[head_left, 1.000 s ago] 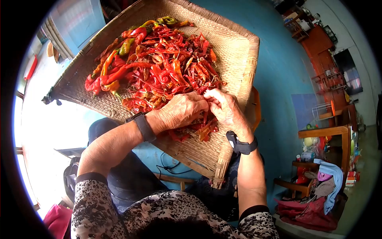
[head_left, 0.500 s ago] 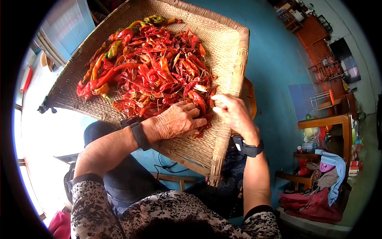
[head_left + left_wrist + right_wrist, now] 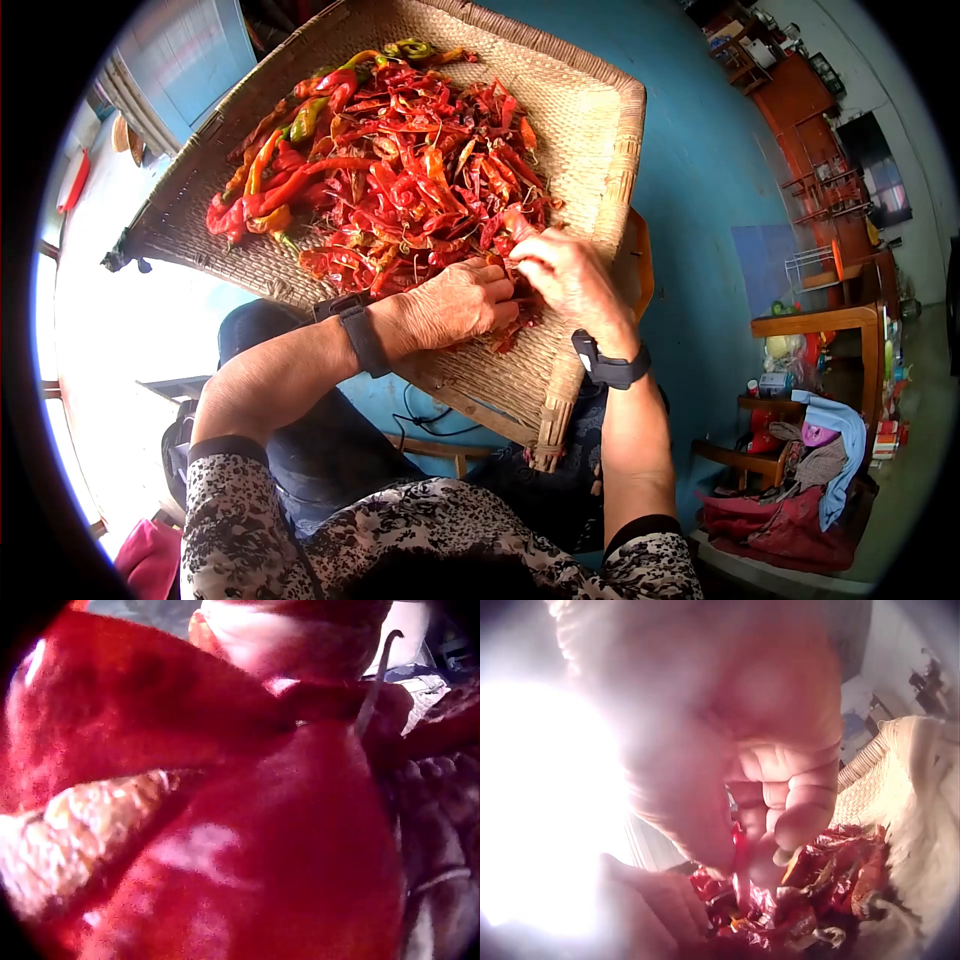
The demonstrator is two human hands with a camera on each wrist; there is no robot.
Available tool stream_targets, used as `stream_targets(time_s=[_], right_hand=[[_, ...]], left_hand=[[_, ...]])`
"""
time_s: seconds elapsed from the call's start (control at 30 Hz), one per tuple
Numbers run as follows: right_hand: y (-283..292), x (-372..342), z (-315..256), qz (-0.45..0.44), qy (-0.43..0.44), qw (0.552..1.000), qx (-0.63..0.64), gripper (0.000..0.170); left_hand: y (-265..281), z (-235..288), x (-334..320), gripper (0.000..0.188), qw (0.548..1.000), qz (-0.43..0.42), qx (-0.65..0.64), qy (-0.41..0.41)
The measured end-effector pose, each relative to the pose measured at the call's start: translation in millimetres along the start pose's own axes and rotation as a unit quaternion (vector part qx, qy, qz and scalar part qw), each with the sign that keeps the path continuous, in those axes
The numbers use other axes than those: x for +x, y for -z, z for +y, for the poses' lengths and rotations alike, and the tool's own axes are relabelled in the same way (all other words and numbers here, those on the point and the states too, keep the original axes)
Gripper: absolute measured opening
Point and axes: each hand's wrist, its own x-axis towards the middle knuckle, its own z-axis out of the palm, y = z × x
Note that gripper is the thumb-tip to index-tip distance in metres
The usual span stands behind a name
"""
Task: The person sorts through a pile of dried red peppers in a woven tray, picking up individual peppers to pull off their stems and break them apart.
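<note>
Red chilies (image 3: 410,190), many wrinkled, lie heaped in a woven basket (image 3: 590,115). The left hand (image 3: 455,305) is at the heap's near edge, its fingers curled round a red chili beside the right hand. Close to its fingertips, the right hand (image 3: 570,280) pinches a red chili; in the right wrist view the right hand (image 3: 757,765) has thumb and fingers bent round a thin red chili (image 3: 740,866). Large, blurred red chilies (image 3: 285,825) fill the left wrist view, hiding most of the left hand's grip.
Longer glossy chilies (image 3: 285,185), some yellow and green, lie at the basket's left side. The basket's near corner (image 3: 548,440) is above the person's lap. To the right stands a wooden chair (image 3: 815,325) with cloths (image 3: 780,520) beside it. A dark cable (image 3: 420,420) lies on the blue floor.
Half a second ago the right hand was a little apart from the left, to its right; it has come back beside the left fingers. The left fingers are more curled. The whole view has shifted slightly.
</note>
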Motion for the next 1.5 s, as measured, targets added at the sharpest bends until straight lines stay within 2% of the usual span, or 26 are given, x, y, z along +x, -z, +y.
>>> stream_targets(time_s=[0.03,0.17,0.23,0.3,0.37,0.4,0.47,0.5,0.57,0.63,0.7,0.77,0.8,0.83,0.9,0.97,1.0,1.03,1.1,1.13,1.2,1.23,1.3,1.4,1.43,1.5], right_hand=[[5,-1,-2,0.038,-0.010,0.999,-0.010,0.011],[32,-10,15,0.252,-0.045,0.967,0.005,0.010],[48,-21,33,0.297,-0.040,0.950,-0.092,0.010],[55,-33,48,0.279,-0.102,0.949,-0.109,0.013],[58,-48,56,0.219,-0.139,0.953,-0.155,0.014],[57,-51,56,0.219,-0.138,0.953,-0.155,0.014],[53,-55,55,0.225,-0.112,0.929,-0.270,0.018],[52,-51,47,0.225,-0.125,0.952,-0.168,0.025],[48,-40,22,0.167,-0.136,0.976,-0.031,0.030],[32,-30,-2,0.096,-0.070,0.991,0.057,0.033],[18,-22,-10,0.043,-0.011,0.999,0.021,0.025],[11,-15,-14,0.004,-0.046,0.998,0.030,0.016],[10,-11,-14,0.047,-0.005,0.999,0.023,0.010],[12,-9,-14,0.045,-0.003,0.999,0.023,0.010],[21,-7,-15,0.124,-0.054,0.991,-0.018,0.008],[34,-8,0,0.220,-0.058,0.970,-0.079,0.008],[41,-11,7,0.256,-0.083,0.956,-0.114,0.014],[45,-14,18,0.288,-0.094,0.944,-0.129,0.018],[54,-25,34,0.300,-0.158,0.930,-0.139,0.015],[58,-31,42,0.293,-0.192,0.921,-0.173,0.016],[64,-43,54,0.276,-0.246,0.903,-0.218,0.019],[67,-48,56,0.242,-0.285,0.900,-0.226,0.017],[62,-56,63,0.256,-0.230,0.872,-0.349,0.018],[57,-47,62,0.302,-0.137,0.912,-0.242,0.020],[52,-39,55,0.292,-0.112,0.932,-0.185,0.019],[42,-24,28,0.205,-0.088,0.969,-0.107,0.017]], left_hand=[[4,0,1,0.018,1.000,-0.020,0.002,0.020],[11,-5,3,0.022,0.996,0.024,-0.068,0.055],[10,-7,4,0.022,0.994,0.046,-0.082,0.062],[18,-8,7,0.020,0.986,0.053,-0.127,0.092],[21,-10,8,0.021,0.979,0.048,-0.159,0.115],[20,-11,8,0.023,0.970,0.058,-0.197,0.133],[23,-15,9,0.026,0.960,0.087,-0.222,0.143],[23,-17,10,0.026,0.960,0.086,-0.223,0.143],[23,-20,12,0.021,0.949,0.140,-0.241,0.145],[21,-22,12,0.020,0.940,0.142,-0.262,0.165],[21,-23,12,0.019,0.919,0.146,-0.299,0.212],[27,-21,14,0.017,0.916,0.150,-0.305,0.212],[28,-23,13,0.015,0.917,0.154,-0.301,0.213],[30,-24,12,0.014,0.917,0.159,-0.296,0.216],[35,-23,11,0.015,0.913,0.188,-0.285,0.224],[43,-28,9,0.020,0.930,0.192,-0.181,0.255],[41,-35,5,0.023,0.940,0.187,-0.136,0.251],[49,-35,4,0.026,0.944,0.135,-0.084,0.289],[46,-46,-2,0.032,0.959,0.130,-0.017,0.253],[43,-48,-5,0.032,0.958,0.133,-0.015,0.255],[37,-51,-9,0.039,0.951,0.075,0.039,0.296],[35,-52,-10,0.039,0.951,0.077,0.040,0.298],[30,-54,-10,0.043,0.955,0.059,0.032,0.288],[20,-55,-6,0.045,0.960,0.040,0.051,0.273],[18,-55,-6,0.046,0.960,0.041,0.075,0.265],[17,-53,-5,0.048,0.961,0.024,0.079,0.265]])
